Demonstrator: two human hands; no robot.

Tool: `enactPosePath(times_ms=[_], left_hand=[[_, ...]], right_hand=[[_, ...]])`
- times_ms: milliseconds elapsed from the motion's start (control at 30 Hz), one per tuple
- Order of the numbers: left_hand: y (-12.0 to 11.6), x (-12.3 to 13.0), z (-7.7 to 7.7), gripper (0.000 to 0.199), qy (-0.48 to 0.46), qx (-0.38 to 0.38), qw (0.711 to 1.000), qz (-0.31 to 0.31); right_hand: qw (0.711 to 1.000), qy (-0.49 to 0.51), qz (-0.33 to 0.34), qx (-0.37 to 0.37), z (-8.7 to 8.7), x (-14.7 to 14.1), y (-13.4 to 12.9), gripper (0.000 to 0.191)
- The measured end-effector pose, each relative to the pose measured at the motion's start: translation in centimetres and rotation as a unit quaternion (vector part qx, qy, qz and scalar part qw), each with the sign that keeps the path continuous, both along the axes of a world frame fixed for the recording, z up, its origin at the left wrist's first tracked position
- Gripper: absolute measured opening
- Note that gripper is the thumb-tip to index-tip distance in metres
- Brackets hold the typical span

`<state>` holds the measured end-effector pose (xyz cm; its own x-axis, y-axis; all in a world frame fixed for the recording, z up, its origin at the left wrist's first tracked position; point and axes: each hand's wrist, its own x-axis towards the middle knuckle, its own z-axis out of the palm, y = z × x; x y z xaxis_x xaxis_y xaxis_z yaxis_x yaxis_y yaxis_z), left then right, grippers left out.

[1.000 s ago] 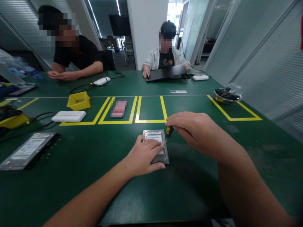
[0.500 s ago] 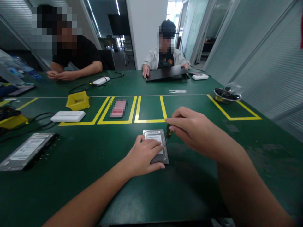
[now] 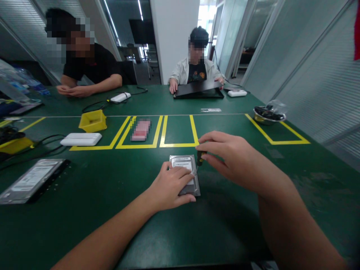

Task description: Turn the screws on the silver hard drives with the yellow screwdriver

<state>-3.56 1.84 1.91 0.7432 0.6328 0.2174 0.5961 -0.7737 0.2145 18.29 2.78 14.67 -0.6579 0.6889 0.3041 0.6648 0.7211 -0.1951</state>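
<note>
The left hand [image 3: 172,185] is lying with fingers spread across a hard drive [image 3: 182,163] on the green table [image 3: 157,240]. The right hand [image 3: 229,153] is gripping a screwdriver [image 3: 200,157], pointing it down at the drive's right edge. Beyond, a yellow bin [image 3: 97,125] is standing; farther, a co-worker [image 3: 182,72] is holding a black panel [image 3: 192,88].

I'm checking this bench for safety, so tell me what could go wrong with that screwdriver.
The screwdriver in the right hand points down close to the fingers of the left hand; a slip might jab them.

The hard drive lies on the table with the left hand on it and no clamp in sight, so it could twist if pushed.
</note>
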Motion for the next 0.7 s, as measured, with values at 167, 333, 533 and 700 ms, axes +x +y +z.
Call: enactPosePath(times_ms=[167,333,533,700], left_hand=[[0.02,0.00,-0.04,0.059,-0.001,0.003,1.000,0.000],[0.00,-0.02,-0.04,0.060,-0.002,-0.001,1.000,0.002],[-0.01,-0.01,0.06,0.059,-0.004,0.000,1.000,0.002],[0.06,-0.03,-0.07,0.059,-0.004,0.003,1.000,0.000]], right_hand=[[1.000,-0.013,0.002,0.007,-0.21,0.12,-0.09,0.023],[0.999,-0.031,-0.012,0.022,-0.15,-0.12,0.15,0.020],[1.000,-0.014,0.015,0.023,0.23,-0.14,0.12,0.017],[1.000,-0.003,0.009,0.001,0.00,0.16,-0.05,0.026]])
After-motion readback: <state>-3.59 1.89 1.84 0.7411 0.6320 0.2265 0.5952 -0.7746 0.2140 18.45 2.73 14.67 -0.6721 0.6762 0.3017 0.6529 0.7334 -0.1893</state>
